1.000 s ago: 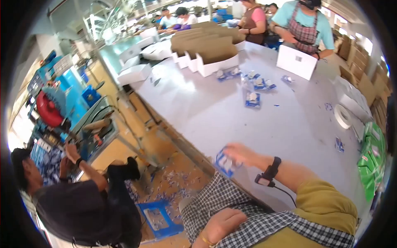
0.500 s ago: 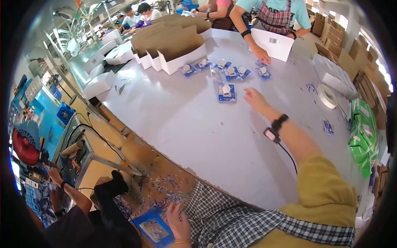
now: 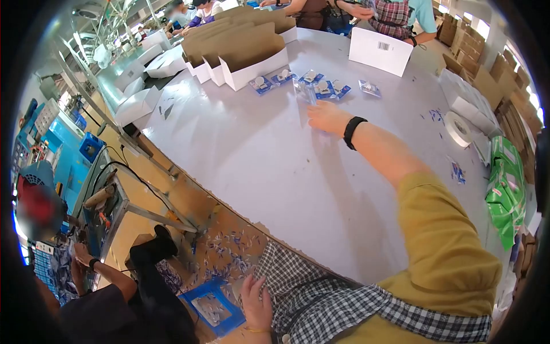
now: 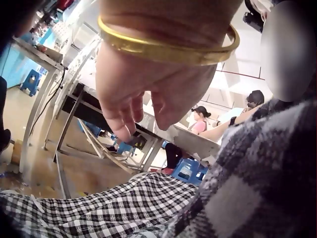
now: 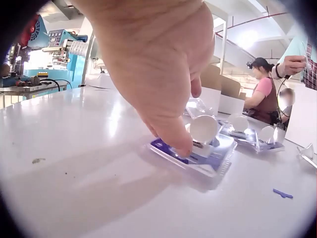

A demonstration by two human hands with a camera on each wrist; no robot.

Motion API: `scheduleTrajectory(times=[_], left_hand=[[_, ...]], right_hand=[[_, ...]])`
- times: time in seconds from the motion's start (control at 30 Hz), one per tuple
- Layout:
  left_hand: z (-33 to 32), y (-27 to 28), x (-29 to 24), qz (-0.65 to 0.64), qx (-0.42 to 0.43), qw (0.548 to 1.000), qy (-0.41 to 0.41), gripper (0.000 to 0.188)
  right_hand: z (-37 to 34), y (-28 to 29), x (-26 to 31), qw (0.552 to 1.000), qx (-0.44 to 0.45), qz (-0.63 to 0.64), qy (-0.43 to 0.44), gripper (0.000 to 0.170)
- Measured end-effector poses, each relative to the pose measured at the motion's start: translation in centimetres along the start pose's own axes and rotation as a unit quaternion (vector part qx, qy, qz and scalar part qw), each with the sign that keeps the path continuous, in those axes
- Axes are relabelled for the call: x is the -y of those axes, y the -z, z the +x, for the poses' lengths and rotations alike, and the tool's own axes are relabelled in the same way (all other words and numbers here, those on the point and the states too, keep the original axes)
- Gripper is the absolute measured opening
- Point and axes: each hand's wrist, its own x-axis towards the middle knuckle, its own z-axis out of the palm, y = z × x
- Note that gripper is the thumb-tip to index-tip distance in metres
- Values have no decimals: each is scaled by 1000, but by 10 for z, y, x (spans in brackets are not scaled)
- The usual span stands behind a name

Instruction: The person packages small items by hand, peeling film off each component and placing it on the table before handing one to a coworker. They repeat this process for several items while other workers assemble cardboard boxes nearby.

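My right hand [image 3: 329, 118] reaches out over the white table [image 3: 240, 149] and mostly covers a clear-and-blue blister pack. In the right wrist view, that hand [image 5: 153, 74] grips the pack [image 5: 220, 154], its thumb on the near side beside a round white piece; the far fingers are partly hidden. Several similar packs [image 3: 325, 89] lie just beyond the hand. One more pack [image 3: 369, 88] lies apart on the right. My left hand [image 3: 256, 307] hangs by the checked apron, fingers loosely bent, holding nothing; the left wrist view shows the same hand [image 4: 153, 84].
White cartons [image 3: 255, 71] with brown insides stand at the far left of the table. A white box [image 3: 381, 51] stands before a person opposite. Right are a tape roll [image 3: 458, 129] and a green bag [image 3: 506, 189]. Another person [image 3: 109, 309] sits lower left.
My right hand has moved left onto the nearest pack and now grips it. The person opposite has lifted a hand from the packs on the right. My left hand has barely moved.
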Motion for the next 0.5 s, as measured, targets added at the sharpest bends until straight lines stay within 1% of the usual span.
scheduleTrajectory(times=[0.03, 0.07, 0.1, 0.13, 0.17, 0.2, 0.23, 0.27, 0.3, 0.33, 0.37, 0.4, 0.43, 0.47, 0.5], left_hand=[[-1, -2, 4, -2, 1, 1000, -1, 27], [-2, -4, 8, 7, -5, 1000, -23, 25], [-3, -5, 11, 15, -11, 999, -43, 22], [-4, -5, 13, 13, -13, 999, -41, 22], [-2, -3, 13, 9, -2, 998, -57, 22], [0, -1, 9, 6, 8, 997, -74, 23], [3, 2, -3, -39, 11, 997, -63, 22], [7, 3, -9, -39, 8, 998, -57, 22], [10, 5, -15, -73, 8, 994, -81, 21], [14, 8, -20, -107, 5, 989, -106, 21], [17, 10, -31, -119, -17, 985, -121, 20], [20, 12, -41, -115, -22, 986, -116, 20], [23, 14, -49, -133, -32, 982, -131, 20], [25, 15, -56, -149, -42, 977, -147, 21], [28, 16, -62, -144, -49, 978, -141, 21]], right_hand=[[-9, 6, 0, 999, -28, -1, 24, 15], [-15, 12, 0, 999, -27, -2, 24, 15], [-21, 18, 0, 999, 8, 34, 27, 13], [-24, 30, 0, 996, 41, 71, 31, 11], [-16, 53, 1, 983, 160, 92, 18, 9], [-18, 78, 5, 967, 181, 178, 1, 13], [-23, 97, 13, 943, 185, 274, -45, 18], [-28, 112, 23, 906, 188, 368, -90, 23], [-28, 125, 34, 881, 195, 422, -92, 29], [-29, 142, 47, 880, 195, 425, -87, 29], [-31, 160, 61, 828, 196, 512, -115, 28], [-33, 174, 76, 768, 195, 594, -140, 28], [-36, 184, 92, 768, 195, 596, -131, 28], [-38, 193, 109, 716, 182, 660, -138, 27], [-40, 200, 126, 658, 170, 719, -143, 26]])
